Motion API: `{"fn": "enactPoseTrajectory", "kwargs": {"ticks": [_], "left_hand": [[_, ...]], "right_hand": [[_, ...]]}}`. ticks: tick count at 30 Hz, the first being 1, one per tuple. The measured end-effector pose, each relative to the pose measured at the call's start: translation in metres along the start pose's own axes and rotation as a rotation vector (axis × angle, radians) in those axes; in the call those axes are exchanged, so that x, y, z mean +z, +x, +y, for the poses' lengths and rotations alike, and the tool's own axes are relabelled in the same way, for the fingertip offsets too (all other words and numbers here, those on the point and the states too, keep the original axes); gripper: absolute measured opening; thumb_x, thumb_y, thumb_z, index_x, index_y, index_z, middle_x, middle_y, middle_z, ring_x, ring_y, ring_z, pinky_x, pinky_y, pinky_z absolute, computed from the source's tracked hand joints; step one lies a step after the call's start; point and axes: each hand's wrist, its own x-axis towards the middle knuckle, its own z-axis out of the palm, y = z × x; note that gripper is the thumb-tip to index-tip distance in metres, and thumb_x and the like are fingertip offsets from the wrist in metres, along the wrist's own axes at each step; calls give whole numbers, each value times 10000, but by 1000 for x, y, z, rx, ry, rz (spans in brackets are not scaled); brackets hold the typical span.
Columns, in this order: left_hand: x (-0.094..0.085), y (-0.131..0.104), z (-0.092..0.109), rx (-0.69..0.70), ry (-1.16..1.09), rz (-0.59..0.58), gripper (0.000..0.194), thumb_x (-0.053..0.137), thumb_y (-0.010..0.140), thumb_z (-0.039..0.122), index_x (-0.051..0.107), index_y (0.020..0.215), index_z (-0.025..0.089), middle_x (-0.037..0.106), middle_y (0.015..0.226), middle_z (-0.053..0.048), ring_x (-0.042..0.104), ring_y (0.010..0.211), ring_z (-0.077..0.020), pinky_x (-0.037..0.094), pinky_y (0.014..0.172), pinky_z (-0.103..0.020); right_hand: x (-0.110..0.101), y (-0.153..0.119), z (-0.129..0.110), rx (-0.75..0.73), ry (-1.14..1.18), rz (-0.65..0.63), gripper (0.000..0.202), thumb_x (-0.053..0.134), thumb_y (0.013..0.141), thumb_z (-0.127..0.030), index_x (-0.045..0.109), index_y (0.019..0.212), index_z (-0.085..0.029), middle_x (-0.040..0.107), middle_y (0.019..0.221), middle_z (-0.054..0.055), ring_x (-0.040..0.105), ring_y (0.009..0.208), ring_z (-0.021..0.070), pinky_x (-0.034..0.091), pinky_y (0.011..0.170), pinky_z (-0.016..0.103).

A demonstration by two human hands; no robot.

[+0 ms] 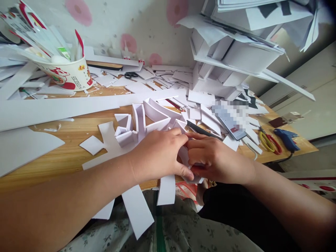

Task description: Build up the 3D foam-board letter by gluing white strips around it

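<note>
A white foam board shape (156,118) with raised, partly curved walls lies near the table's front edge. My left hand (165,148) reaches over its near right part, with fingers and thumb closed around a white wall piece (183,154). From the right, my right hand (210,155) meets it, its fingers curled against the same piece. The fingertips of both hands touch or nearly touch, and they hide much of that piece. Flat white strips (138,210) stick out past the table edge below my left forearm.
Behind lie a long white board (78,108) and many scraps (181,76). A paper cup (70,75) holding tools stands back left. To the right are a phone (228,120), pliers (270,141), a blue glue gun (286,138) and a tall stack of white board constructions (236,59).
</note>
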Motion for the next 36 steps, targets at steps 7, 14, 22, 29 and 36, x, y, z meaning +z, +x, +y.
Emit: {"fn": "enactPoseTrajectory", "kwargs": {"ticks": [7, 14, 22, 29, 36], "left_hand": [[0, 2, -1, 17, -12, -13, 608, 768, 573, 689, 625, 927, 216, 624, 933, 3, 622, 839, -235, 403, 648, -333], [0, 3, 0, -33, -20, -49, 656, 793, 553, 670, 610, 965, 193, 650, 989, -42, 620, 901, -267, 431, 683, -340], [-3, 3, 1, -54, -18, -77, 625, 789, 550, 674, 614, 927, 207, 639, 952, -23, 609, 874, -259, 430, 695, -343], [-1, 3, -1, -19, -8, -36, 588, 780, 566, 674, 607, 908, 227, 620, 895, 5, 599, 836, -234, 384, 646, -317], [-2, 1, -1, -38, -27, -38, 562, 776, 591, 646, 625, 935, 228, 654, 1003, -2, 610, 937, -243, 427, 723, -331]], "right_hand": [[-1, -2, 1, 25, -112, 22, 187, 711, 832, -267, 585, 758, -151, 627, 848, 46, 607, 817, 169, 343, 1056, 415], [-5, -3, -6, 31, -529, 90, 405, 699, 774, -584, 619, 746, -188, 634, 715, -6, 498, 745, 211, 251, 754, 406], [-2, -3, -4, 39, -431, 71, 353, 716, 810, -469, 625, 678, -154, 605, 659, 14, 512, 760, 198, 221, 729, 366], [-2, -6, 0, 32, -371, 76, 262, 755, 801, -363, 646, 689, -153, 623, 619, -15, 525, 747, 180, 215, 764, 382], [-25, -35, 9, 88, -214, 256, 319, 726, 828, -386, 680, 1072, -186, 722, 999, 69, 619, 915, 221, 337, 870, 417]]}}
